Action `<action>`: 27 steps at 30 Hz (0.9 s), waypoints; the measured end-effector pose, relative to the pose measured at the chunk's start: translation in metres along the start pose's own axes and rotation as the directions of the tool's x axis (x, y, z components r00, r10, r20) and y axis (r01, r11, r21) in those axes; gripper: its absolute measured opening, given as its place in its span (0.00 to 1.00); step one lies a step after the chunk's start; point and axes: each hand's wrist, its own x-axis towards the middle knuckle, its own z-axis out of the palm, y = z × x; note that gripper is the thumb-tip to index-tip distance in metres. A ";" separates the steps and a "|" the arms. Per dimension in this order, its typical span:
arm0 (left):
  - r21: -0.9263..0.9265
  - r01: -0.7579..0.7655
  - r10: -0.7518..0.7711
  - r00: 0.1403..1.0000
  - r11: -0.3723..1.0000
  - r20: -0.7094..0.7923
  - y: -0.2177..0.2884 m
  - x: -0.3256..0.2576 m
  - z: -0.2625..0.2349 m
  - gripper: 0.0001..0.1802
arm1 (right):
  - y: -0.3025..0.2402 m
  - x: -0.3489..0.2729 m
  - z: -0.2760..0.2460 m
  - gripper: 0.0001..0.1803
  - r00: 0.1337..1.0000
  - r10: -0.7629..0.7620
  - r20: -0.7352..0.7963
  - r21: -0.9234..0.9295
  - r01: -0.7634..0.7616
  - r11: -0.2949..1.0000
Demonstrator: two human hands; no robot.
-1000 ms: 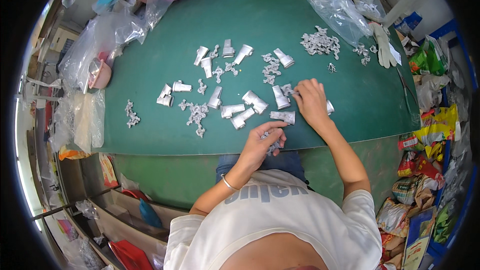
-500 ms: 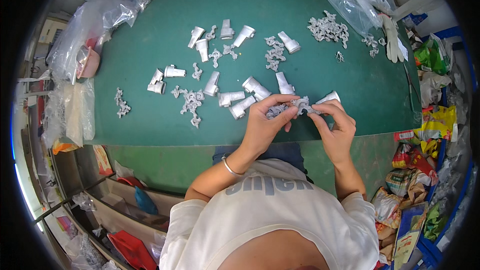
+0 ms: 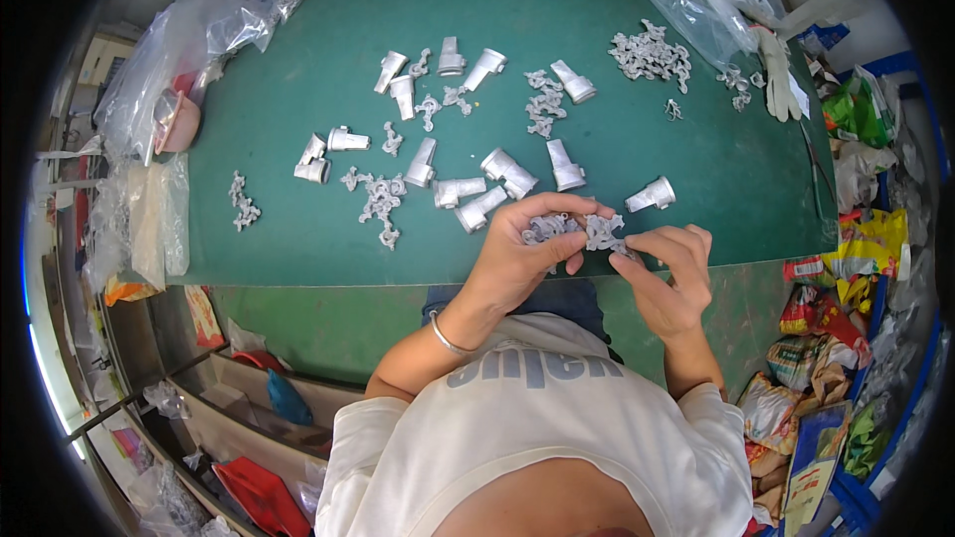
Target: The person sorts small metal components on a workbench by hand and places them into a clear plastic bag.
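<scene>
I have the left hand (image 3: pixel 519 247) curled around small grey metal pieces (image 3: pixel 549 228). With the right hand (image 3: pixel 676 276) I pinch a loose metal part (image 3: pixel 603 231) just beside them, near the front edge of the green bench (image 3: pixel 348 30).

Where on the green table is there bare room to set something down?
Bare table shows beyond the silver castings, between the clear plastic on either side; right of the lone casting; and along the near edge, left of the left hand. Crowded: the middle, with castings and small grey parts.
</scene>
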 end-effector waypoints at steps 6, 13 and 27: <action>-0.007 -0.013 0.013 1.000 1.000 -0.006 0.001 -0.003 0.006 0.13 | -0.003 -0.002 0.002 0.13 0.994 0.093 -0.063 0.083 -0.087 0.993; 0.097 -0.015 0.017 0.999 0.995 -0.026 -0.003 0.000 0.013 0.14 | -0.004 -0.009 0.000 0.13 0.960 0.267 -0.083 0.221 -0.244 0.944; 0.104 0.069 -0.049 0.982 0.992 -0.184 -0.033 0.005 -0.004 0.17 | 0.184 0.018 0.046 0.09 0.572 0.816 -0.084 0.531 -0.667 0.523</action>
